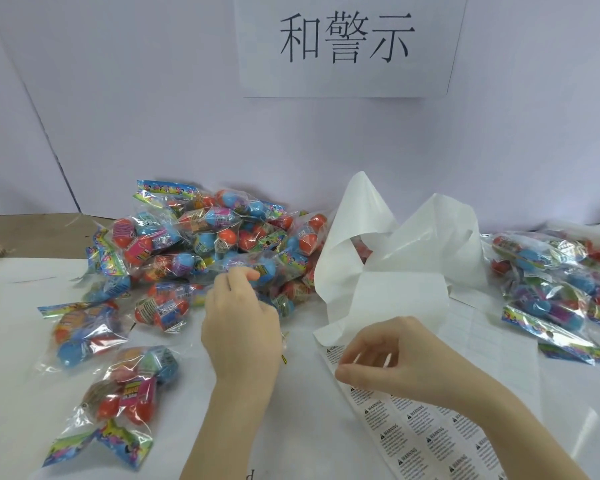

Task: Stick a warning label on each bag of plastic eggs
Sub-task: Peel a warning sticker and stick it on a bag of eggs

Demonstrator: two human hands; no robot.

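Warning labels, small white rectangles printed in black, sit in rows on a glossy white backing sheet [426, 441] lying on the white table [309, 438] near the front right. At the upper left corner of those rows the right hand [395, 362] has its thumb and forefinger curled together over one label's edge; whether the label is already lifted and pinched cannot be told. Paper this thin will curl and stick to itself or to skin, so my guess is it is best taken by one bare corner and peeled low and slowly, the sticky face kept off the fingers.

Left of it, the left hand [239, 313] reaches forward into the heap, fingers curled round a clear crinkly plastic bag of blue and orange plastic eggs [257, 268]. Such a bag looks light, slippery and loose, the hard round eggs rolling inside, so a flat stretch of film needs pulling taut over an egg for a label to seat without wrinkles; the coloured header strip is the stiffest place to hold.

Outward, the unsorted pile of egg bags [205, 244] spreads behind and left, spent backing paper [395, 244] rears up in crumpled white folds, and a second pile of bags [561, 282] lies at the far right
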